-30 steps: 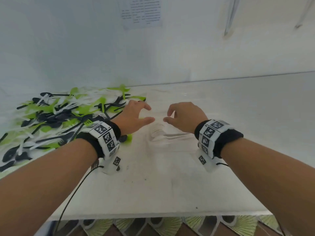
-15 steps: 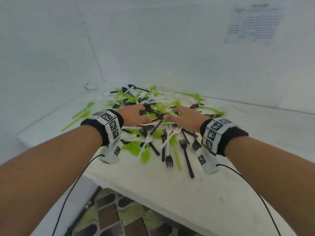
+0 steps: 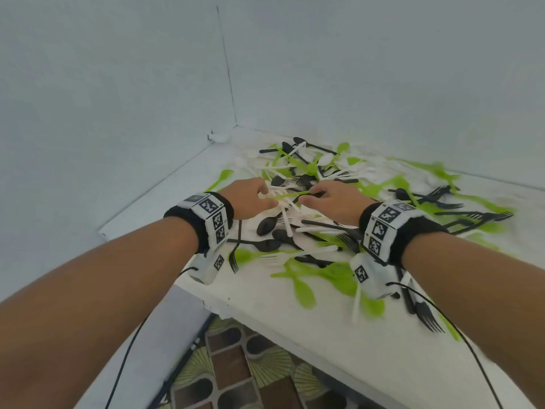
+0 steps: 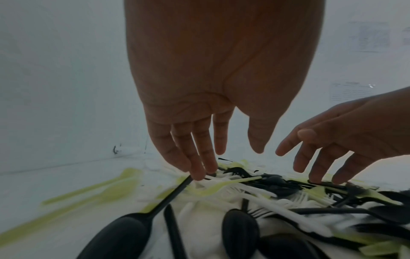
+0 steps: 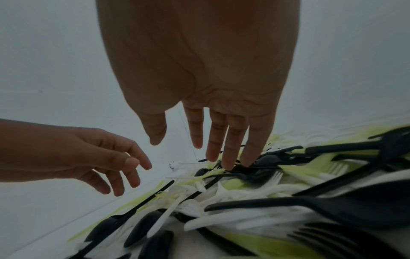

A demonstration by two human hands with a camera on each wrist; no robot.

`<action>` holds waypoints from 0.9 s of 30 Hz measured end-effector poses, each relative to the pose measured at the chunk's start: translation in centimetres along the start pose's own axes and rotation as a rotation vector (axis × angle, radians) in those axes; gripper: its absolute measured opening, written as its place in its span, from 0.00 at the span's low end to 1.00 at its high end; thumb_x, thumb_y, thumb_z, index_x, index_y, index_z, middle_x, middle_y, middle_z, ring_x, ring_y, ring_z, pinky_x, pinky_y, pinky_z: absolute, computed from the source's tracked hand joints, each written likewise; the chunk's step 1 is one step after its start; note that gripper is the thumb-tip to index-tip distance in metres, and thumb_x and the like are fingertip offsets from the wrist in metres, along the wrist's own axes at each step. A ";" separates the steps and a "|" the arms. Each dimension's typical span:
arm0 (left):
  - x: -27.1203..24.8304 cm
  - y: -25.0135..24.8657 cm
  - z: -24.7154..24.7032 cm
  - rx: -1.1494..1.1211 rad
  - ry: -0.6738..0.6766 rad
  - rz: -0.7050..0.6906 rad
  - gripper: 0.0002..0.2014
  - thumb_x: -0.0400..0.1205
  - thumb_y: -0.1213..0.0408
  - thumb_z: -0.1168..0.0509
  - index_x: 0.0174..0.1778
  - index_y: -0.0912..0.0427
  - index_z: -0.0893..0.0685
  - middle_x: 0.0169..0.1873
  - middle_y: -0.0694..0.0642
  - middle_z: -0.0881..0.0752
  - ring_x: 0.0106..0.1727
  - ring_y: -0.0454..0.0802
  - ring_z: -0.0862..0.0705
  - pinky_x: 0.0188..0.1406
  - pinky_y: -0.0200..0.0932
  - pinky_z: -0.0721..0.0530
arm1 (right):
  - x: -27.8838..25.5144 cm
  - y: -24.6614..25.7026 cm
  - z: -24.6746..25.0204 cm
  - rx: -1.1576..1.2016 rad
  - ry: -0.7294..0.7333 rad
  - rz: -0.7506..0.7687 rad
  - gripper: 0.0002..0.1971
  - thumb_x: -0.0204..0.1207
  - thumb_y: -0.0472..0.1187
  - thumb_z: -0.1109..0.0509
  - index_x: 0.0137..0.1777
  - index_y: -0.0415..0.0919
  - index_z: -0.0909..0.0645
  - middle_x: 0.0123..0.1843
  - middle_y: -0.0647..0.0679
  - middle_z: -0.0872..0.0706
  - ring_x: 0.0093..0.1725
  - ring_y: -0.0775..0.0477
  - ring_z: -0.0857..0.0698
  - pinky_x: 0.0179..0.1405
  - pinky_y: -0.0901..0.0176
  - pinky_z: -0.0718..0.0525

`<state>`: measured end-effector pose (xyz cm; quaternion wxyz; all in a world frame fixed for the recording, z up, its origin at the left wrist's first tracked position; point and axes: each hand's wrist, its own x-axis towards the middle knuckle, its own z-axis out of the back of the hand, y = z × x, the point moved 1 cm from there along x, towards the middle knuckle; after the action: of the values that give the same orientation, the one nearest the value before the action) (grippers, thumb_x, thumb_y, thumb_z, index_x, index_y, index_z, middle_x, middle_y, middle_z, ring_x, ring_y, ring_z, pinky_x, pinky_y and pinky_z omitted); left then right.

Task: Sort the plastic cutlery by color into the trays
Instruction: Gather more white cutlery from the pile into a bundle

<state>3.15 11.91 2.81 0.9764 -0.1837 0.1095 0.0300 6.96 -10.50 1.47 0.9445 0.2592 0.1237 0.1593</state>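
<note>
Two hands are reaching into a mixed cutlery pile that is lying spread across the white worktop, close to the corner where two pale walls are meeting. You are looking at black, white and green plastic spoons and forks, overlapping and crossing one another in no order.

Your left hand is hanging palm-down over the near-left part of the pile. In the left wrist view its fingers are pointing downward, straight and held close together, and their tips are touching the cutlery where a black spoon handle and a pale green handle are meeting. The thumb is standing apart from them and is gripping nothing.

Your right hand is hanging just beside the left one, with the two thumbs near each other. In the right wrist view its fingers are also reaching down nearly straight, slightly spread, with the tips pressing onto dark pieces at the top of the pile. The thumb is hanging free and is not closing on anything.

Both wrists are wearing black bands carrying white marker blocks, and thin black cables are trailing from them toward you. Below the worktop edge a patterned tile floor is showing. Motion blur is softening the cutlery at the right side of the head view.
</note>
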 end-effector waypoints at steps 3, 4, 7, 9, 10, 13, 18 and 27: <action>1.5 2.4 0.4 -0.025 -0.009 0.014 0.22 0.85 0.41 0.35 0.68 0.52 0.20 0.63 0.54 0.16 0.61 0.53 0.17 0.63 0.50 0.20 | 1.8 1.5 -0.9 -0.009 0.010 0.000 0.29 0.82 0.66 0.34 0.75 0.49 0.21 0.73 0.50 0.17 0.72 0.45 0.20 0.68 0.53 0.24; 2.0 3.0 0.5 -0.035 -0.018 0.025 0.22 0.85 0.41 0.34 0.67 0.52 0.20 0.62 0.53 0.15 0.60 0.53 0.17 0.62 0.50 0.20 | 2.6 1.9 -1.1 -0.018 0.012 0.007 0.27 0.82 0.65 0.34 0.74 0.49 0.20 0.73 0.49 0.18 0.72 0.45 0.20 0.69 0.52 0.24; 3.5 4.8 0.6 -0.045 -0.025 0.058 0.22 0.85 0.42 0.35 0.68 0.52 0.20 0.62 0.54 0.16 0.60 0.53 0.18 0.62 0.50 0.20 | 5.3 2.9 -1.8 -0.038 0.027 0.056 0.24 0.83 0.63 0.34 0.68 0.48 0.17 0.71 0.49 0.17 0.70 0.46 0.19 0.68 0.50 0.23; 4.3 5.8 0.7 -0.031 -0.036 0.075 0.22 0.85 0.42 0.35 0.69 0.53 0.21 0.63 0.54 0.17 0.62 0.54 0.18 0.62 0.49 0.22 | 7.2 3.5 -2.2 -0.040 0.027 0.081 0.24 0.82 0.63 0.33 0.67 0.47 0.16 0.67 0.48 0.14 0.65 0.45 0.17 0.63 0.50 0.20; 4.7 6.2 0.8 -0.032 -0.044 0.088 0.22 0.85 0.42 0.35 0.69 0.53 0.21 0.64 0.54 0.17 0.63 0.54 0.18 0.62 0.49 0.22 | 8.2 3.7 -2.4 -0.041 0.031 0.091 0.24 0.82 0.63 0.33 0.66 0.46 0.16 0.64 0.48 0.14 0.63 0.44 0.16 0.62 0.50 0.19; 5.6 7.4 1.0 -0.049 -0.048 0.125 0.22 0.85 0.42 0.35 0.69 0.52 0.21 0.63 0.54 0.17 0.63 0.54 0.19 0.63 0.49 0.22 | 10.5 4.3 -3.0 -0.048 0.042 0.123 0.21 0.82 0.62 0.32 0.62 0.47 0.14 0.61 0.50 0.13 0.61 0.46 0.15 0.60 0.51 0.18; 8.0 8.4 1.6 -0.050 -0.045 0.136 0.20 0.87 0.45 0.36 0.69 0.54 0.21 0.63 0.55 0.16 0.64 0.55 0.18 0.63 0.47 0.22 | 13.5 4.6 -3.4 -0.029 0.038 0.122 0.17 0.83 0.58 0.31 0.64 0.49 0.16 0.61 0.52 0.14 0.60 0.48 0.16 0.59 0.52 0.19; 16.7 9.2 1.9 0.136 0.032 0.036 0.24 0.92 0.56 0.47 0.84 0.59 0.37 0.73 0.65 0.20 0.69 0.64 0.19 0.64 0.53 0.20 | 17.8 5.5 -3.8 -0.008 -0.060 0.049 0.16 0.87 0.50 0.37 0.72 0.54 0.19 0.57 0.50 0.13 0.55 0.46 0.14 0.58 0.52 0.16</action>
<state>18.86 21.50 -2.41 0.9840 -0.1152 0.1304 0.0372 20.84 2.17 -1.50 0.9446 0.2631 0.0886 0.1749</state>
